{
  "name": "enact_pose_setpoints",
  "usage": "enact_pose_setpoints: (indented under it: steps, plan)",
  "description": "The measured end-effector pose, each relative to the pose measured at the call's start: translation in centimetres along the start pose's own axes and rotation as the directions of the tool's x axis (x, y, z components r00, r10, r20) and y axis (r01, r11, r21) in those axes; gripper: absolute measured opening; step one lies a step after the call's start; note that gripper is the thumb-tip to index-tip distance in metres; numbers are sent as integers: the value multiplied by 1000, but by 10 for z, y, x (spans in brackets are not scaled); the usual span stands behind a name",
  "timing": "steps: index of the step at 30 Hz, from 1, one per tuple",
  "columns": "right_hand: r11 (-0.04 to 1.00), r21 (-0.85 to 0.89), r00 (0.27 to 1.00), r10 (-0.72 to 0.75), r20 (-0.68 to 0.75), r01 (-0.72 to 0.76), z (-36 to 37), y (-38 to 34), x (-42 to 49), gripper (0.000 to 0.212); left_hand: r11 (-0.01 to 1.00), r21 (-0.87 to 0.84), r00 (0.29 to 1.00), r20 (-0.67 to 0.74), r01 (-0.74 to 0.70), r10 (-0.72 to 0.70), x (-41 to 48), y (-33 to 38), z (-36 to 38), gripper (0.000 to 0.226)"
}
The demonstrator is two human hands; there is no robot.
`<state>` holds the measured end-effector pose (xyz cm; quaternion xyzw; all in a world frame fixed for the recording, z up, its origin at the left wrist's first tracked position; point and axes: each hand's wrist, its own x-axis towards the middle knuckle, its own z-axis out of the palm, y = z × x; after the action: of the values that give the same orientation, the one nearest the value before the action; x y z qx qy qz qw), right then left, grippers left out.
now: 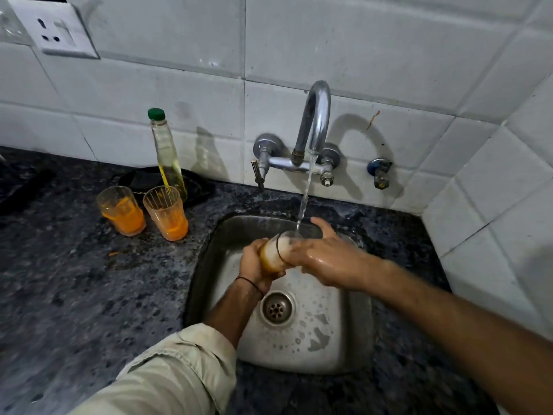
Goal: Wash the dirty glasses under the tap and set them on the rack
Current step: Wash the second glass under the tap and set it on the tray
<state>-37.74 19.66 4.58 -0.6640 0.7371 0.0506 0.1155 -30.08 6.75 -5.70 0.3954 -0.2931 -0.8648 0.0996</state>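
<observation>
My left hand (254, 265) grips the base of a foamy glass (276, 254) tilted over the steel sink (206, 265). My wet right hand (323, 253) covers the mouth end of that glass, with fingers reaching into it. Water runs from the chrome tap (317, 115) onto the glass rim. Two dirty glasses with orange residue stand upright on the counter left of the sink, one at the far left (121, 214) and one nearer the sink (166, 212). No rack is in view.
A clear bottle of yellow liquid with a green cap (167, 151) stands behind the two glasses, beside a black object (197, 187). The dark speckled counter (74, 289) surrounds the sink. Tiled walls close in at the back and right. A small valve (380, 172) sits right of the tap.
</observation>
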Motion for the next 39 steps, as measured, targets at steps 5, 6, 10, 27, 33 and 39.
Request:
enact_pose_setpoints:
  steps: [5,6,10,27,33,39]
  plan:
    - [810,-446,921,-373,109,381,-18,25,-1,52,972,204,974,168,115,-151,-5,6,-4,36]
    - [808,-459,925,-369,93,368,-17,21,3,48,975,189,975,167,113,-145,-7,7,-2,37]
    - [964,-254,996,-84,4,83,-2,-10,15,36,998,69,998,58,13,-17,-1,7,4,34]
    - [427,854,819,574,-2,-298,35,-37,44,19,975,-20,968,-123,-221,217,10,2,10,24]
    - [988,-131,985,-62,162,83,9,0,8,39,948,312,996,46,55,-73,6,12,-7,30]
    - [956,-275,988,-63,140,100,0,-3,24,24,947,295,990,7,131,-139,4,19,-8,35]
